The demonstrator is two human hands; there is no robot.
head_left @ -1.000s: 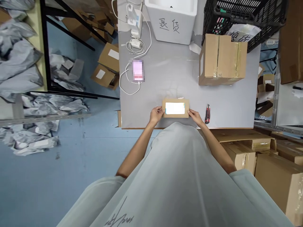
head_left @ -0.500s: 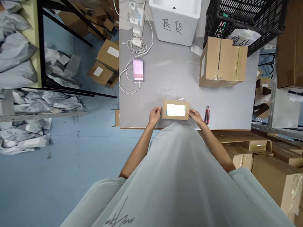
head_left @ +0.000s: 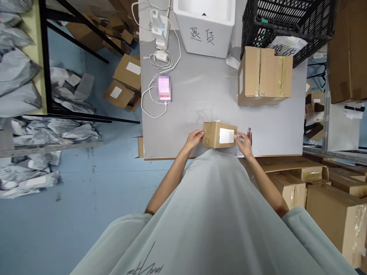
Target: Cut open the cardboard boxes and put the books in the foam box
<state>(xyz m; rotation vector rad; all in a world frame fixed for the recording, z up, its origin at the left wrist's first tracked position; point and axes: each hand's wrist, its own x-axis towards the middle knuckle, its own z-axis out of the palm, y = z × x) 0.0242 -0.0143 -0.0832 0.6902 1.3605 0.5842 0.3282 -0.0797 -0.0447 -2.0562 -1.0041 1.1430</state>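
Carton (head_left: 214, 134) held: one; white label (head_left: 226, 136): one; left hand (head_left: 195, 138) and right hand (head_left: 243, 145) grip opposite ends; utility knife (head_left: 249, 133): one, beside right hand.

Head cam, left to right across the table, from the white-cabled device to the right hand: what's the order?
White-cabled device → left hand → small cardboard box → right hand.

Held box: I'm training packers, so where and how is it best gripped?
Probably at its opposite left and right edges, one hand from each side, where the left hand and right hand are. The box has straight edges and sits tilted, so support from both sides should steady it.
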